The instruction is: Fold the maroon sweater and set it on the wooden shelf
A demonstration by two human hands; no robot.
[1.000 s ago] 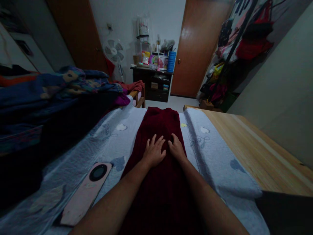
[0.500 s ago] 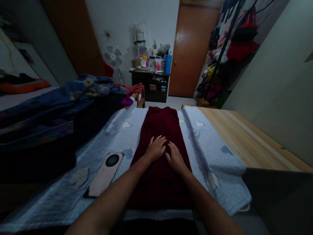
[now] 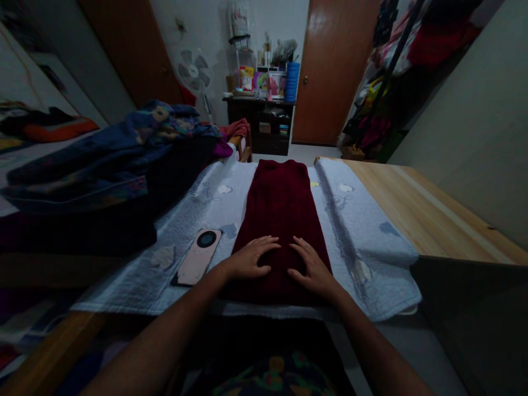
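Note:
A dark red garment [image 3: 284, 206], folded into a long strip, lies flat on a pale blue padded cloth [image 3: 350, 214]. Over its near left part rests my left hand [image 3: 252, 257], fingers stretched out and thumb apart. My right hand [image 3: 311, 267] lies on the near right part, its fingers spread too. A small gap separates the two hands, and neither grips the fabric. To the left of the garment a pink phone [image 3: 198, 257] lies face down, its round black camera ring toward the far end.
Piled clothes [image 3: 165, 132] cover the left side. A bare wooden board [image 3: 396, 203] extends on the right. Farther back stand a white fan [image 3: 193, 69], a dark shelf unit [image 3: 264, 129] and a brown door [image 3: 334, 77]. Clothes hang at the right wall.
Both hands have slid back along the garment toward me and moved farther apart. The camera view has tilted down, so more of the near edge shows.

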